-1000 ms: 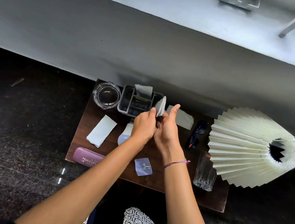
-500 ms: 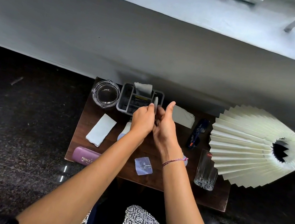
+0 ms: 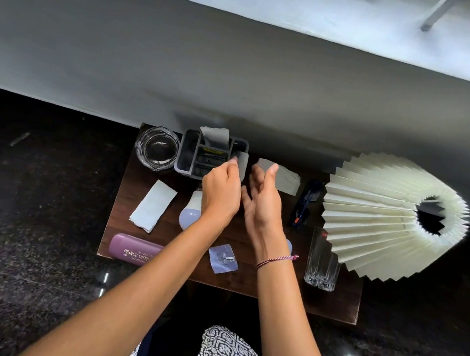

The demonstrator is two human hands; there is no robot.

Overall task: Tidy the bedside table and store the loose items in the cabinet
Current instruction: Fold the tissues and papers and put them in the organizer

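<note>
- Currently the white folded sheet (image 3: 242,165) lies at the right rim of the grey organizer (image 3: 189,151), its long axis pointing away from the person.
- Left hand (image 3: 219,197): fingertips pinch the sheet.
- Right hand (image 3: 263,208): relaxed, thumb raised, empty.
- Earlier both hands met at the sheet; now they are apart.

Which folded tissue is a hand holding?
The tissue the left hand pinches by the grey organizer; two lie on the table, one stands in the organizer.
</note>
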